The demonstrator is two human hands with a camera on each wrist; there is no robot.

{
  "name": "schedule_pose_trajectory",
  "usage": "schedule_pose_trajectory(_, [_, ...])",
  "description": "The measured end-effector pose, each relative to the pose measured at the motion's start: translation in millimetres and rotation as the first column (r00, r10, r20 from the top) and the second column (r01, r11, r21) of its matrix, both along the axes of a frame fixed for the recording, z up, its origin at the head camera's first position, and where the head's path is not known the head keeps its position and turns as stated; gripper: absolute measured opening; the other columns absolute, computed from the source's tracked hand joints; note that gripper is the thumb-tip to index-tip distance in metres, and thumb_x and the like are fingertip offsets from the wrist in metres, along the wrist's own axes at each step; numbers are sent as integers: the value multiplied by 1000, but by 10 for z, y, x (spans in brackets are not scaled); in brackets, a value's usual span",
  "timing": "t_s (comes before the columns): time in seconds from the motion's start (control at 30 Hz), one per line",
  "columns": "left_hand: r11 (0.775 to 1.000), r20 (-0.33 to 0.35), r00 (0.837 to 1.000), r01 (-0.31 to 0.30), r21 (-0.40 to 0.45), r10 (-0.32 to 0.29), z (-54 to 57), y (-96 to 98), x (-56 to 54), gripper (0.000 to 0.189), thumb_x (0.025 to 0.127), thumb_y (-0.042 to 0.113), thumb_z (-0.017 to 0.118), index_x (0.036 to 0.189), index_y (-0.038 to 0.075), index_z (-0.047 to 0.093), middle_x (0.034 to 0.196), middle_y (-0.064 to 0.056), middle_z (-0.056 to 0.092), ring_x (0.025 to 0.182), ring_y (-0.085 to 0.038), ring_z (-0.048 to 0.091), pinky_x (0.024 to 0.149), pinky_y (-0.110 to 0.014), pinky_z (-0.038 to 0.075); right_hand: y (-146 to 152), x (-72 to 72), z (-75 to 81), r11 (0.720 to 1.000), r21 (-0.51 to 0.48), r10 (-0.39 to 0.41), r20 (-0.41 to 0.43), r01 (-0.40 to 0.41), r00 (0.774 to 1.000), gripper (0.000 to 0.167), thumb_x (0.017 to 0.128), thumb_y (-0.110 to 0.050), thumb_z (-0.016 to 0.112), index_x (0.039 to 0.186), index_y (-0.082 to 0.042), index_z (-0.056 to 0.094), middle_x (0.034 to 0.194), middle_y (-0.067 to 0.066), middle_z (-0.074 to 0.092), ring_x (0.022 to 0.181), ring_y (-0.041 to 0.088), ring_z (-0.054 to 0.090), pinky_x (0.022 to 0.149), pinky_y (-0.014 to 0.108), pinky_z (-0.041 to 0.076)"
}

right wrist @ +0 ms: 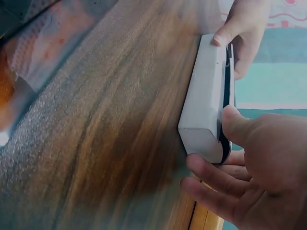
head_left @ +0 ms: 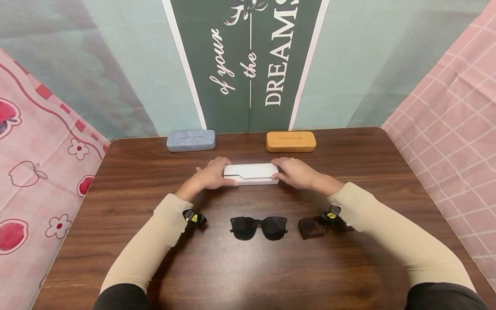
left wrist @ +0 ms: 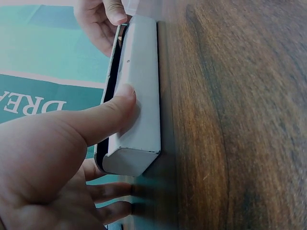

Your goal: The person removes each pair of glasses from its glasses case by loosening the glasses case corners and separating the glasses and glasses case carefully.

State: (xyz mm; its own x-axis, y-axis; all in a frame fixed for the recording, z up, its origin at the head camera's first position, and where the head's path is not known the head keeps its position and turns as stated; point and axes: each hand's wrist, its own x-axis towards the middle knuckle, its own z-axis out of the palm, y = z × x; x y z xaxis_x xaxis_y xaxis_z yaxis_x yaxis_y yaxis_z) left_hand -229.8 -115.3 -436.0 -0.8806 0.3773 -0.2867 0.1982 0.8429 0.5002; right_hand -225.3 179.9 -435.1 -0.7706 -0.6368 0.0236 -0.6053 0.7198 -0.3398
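Note:
A white glasses case (head_left: 251, 171) lies on the table with one hand at each end. My left hand (head_left: 213, 174) grips its left end, the thumb lying along the front of the base. At the other end my right hand (head_left: 297, 172) holds the case, with the thumb on the lid's edge in the right wrist view. A dark gap shows between lid and base of the white case (left wrist: 139, 96) in the left wrist view. Its inside is hidden. Nearer the body lie black sunglasses (head_left: 274, 228).
Behind the hands, a blue glasses case (head_left: 191, 141) stands at left and a yellow glasses case (head_left: 291, 142) at right. Brown-tinted sunglasses (head_left: 312, 227) lie partly hidden under the right wrist camera. Printed cloths hang around the wooden table (head_left: 240, 275).

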Motion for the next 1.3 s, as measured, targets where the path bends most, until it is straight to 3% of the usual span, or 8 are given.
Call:
schedule_pose_trajectory(0.5, [1000,1,1000,1,13,-1,19,-13,13,63,87,43,79,130,6,53,140,-15,49,136,-35,40,103,-86,8,-59,83,7,998,36,-42,-20,43,999,51,96,-23,72,132,11,56,123,24,66,110,34,66,92,49,53])
schedule_pose_trajectory(0.8, [1000,-3,1000,6,18,-6,9,-3,37,65,88,43,78,133,5,51,142,-16,49,137,-37,40,103,-86,8,-84,61,55,997,54,-48,28,46,998,50,94,-23,75,129,9,58,105,17,67,92,27,62,84,46,52])
schedule_pose_trajectory(1.03, [1000,-18,1000,19,8,-19,-22,-16,45,68,90,44,76,137,4,47,143,-17,49,140,-36,40,102,-86,7,-135,69,51,997,26,-80,124,78,989,56,96,-17,72,138,13,50,130,28,59,122,37,58,103,50,47])
schedule_pose_trajectory(1.17, [1000,-42,999,27,7,-27,-10,-1,67,66,91,42,76,136,3,49,139,-19,52,141,-38,40,101,-87,7,-153,92,41,996,20,-85,124,83,989,61,94,-18,74,139,14,49,133,29,57,126,37,55,106,50,45])
schedule_pose_trajectory(1.3, [998,-115,991,60,-22,-62,-7,26,111,61,92,42,76,132,2,53,133,-18,58,133,-37,48,109,-77,20,-175,110,27,996,17,-85,106,84,991,65,91,-19,77,138,16,48,133,29,57,125,37,55,106,48,45])
